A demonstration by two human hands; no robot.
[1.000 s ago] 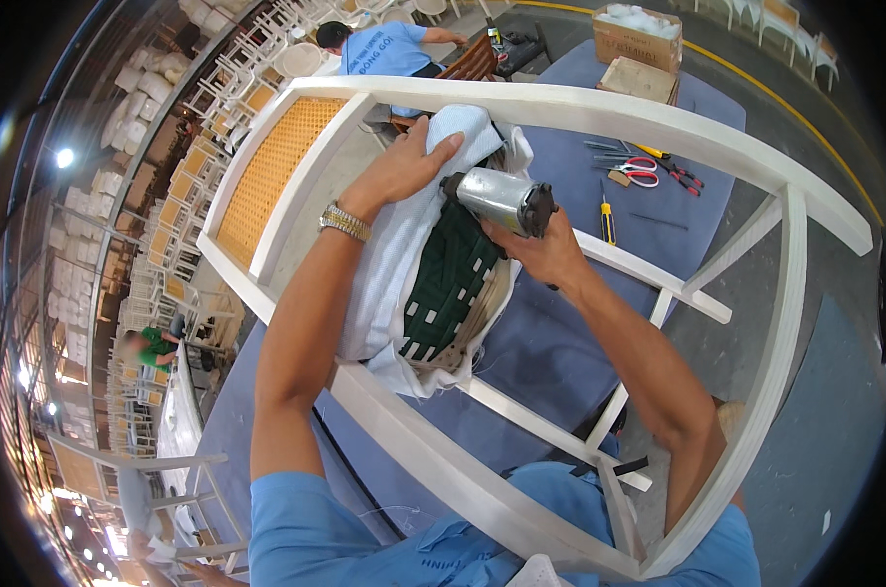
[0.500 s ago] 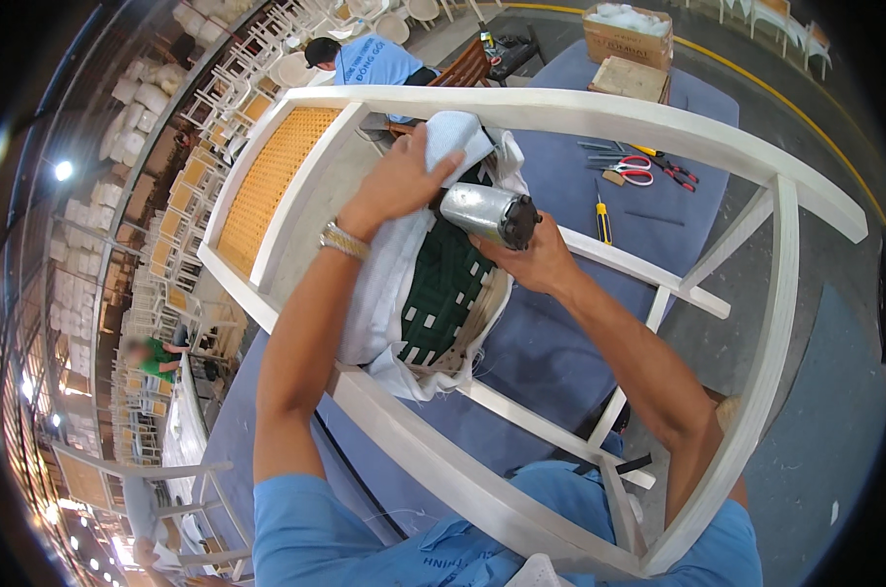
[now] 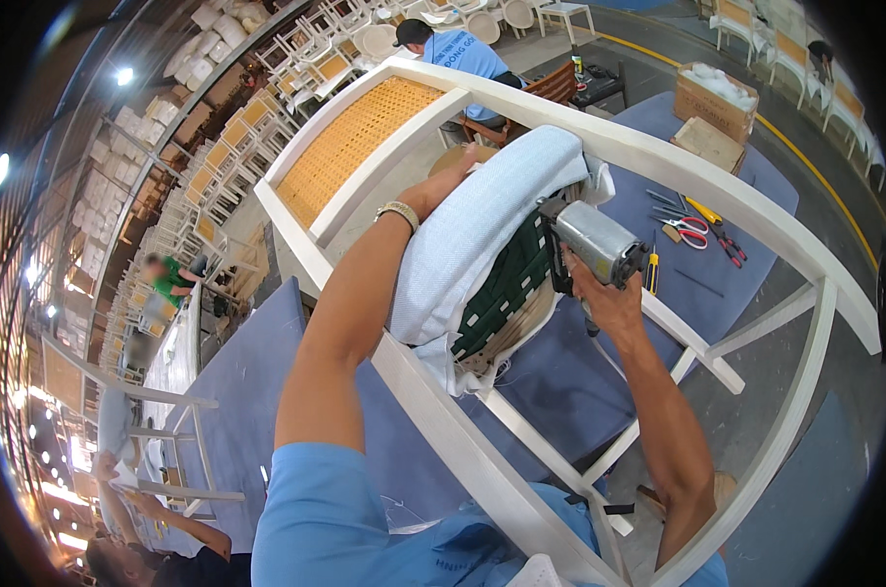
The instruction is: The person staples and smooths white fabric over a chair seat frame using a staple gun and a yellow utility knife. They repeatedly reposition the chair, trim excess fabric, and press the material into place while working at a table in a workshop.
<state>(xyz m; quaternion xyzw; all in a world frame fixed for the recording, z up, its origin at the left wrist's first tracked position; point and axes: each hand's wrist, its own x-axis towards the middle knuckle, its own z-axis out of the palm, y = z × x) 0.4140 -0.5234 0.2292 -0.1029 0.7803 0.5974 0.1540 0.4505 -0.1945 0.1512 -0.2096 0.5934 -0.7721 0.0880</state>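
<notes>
Seat cushion centre frame | my left hand pressing its fabric flat | my right hand gripping staple gun against it

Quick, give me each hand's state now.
Left hand: pressing the pale blue seat fabric, grip hidden.
Right hand: closed on the silver staple gun.

a silver staple gun is pressed against a seat cushion, pale blue fabric outside, green webbing underneath, which is propped tilted inside an overturned white chair frame.
</notes>
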